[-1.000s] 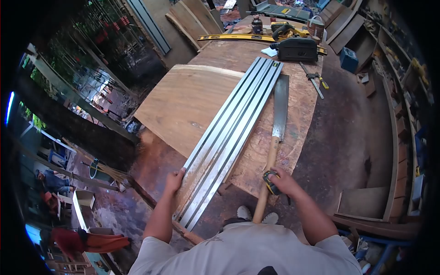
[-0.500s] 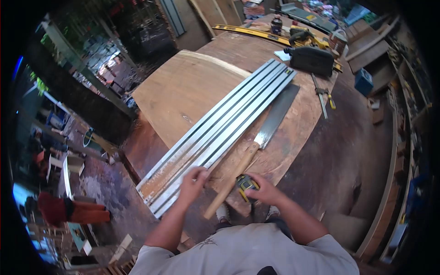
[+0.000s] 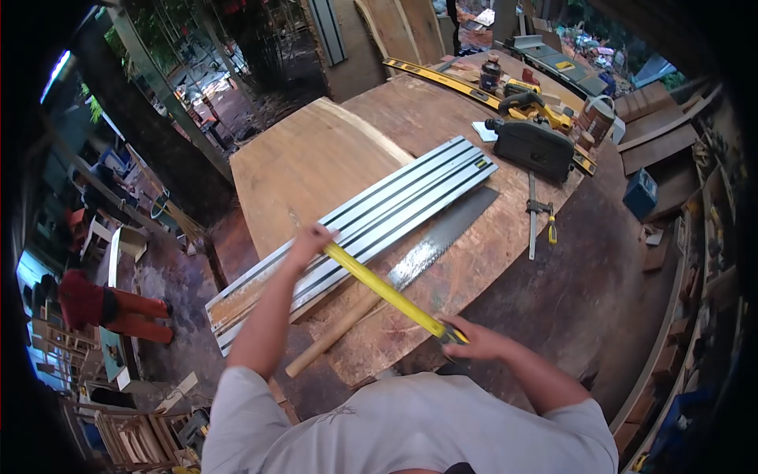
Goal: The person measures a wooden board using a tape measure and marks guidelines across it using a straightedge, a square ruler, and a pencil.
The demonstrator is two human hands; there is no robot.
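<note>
A yellow tape measure [image 3: 384, 290] is pulled out between my two hands. Over the aluminium guide rail [image 3: 395, 199], my left hand [image 3: 311, 242] pinches the blade's free end. My right hand [image 3: 474, 340] grips the dark case near the table's front edge. The rail lies slantwise on a wooden slab [image 3: 296, 170] with one pale raw edge. Beneath the stretched blade rests a handsaw [image 3: 444, 235] with a long round wooden handle [image 3: 335, 332], flat on the worktable [image 3: 458, 296].
A black-and-yellow power saw [image 3: 533, 146], a long yellow level [image 3: 442, 77] and a brown bottle [image 3: 490, 73] stand at the table's far end. A bar clamp [image 3: 537, 213] lies at the right edge. A person in red [image 3: 110, 304] bends at the far left.
My left hand has moved up over the rail with the tape's end, and the blade is now drawn out. My right hand has shifted right with the case.
</note>
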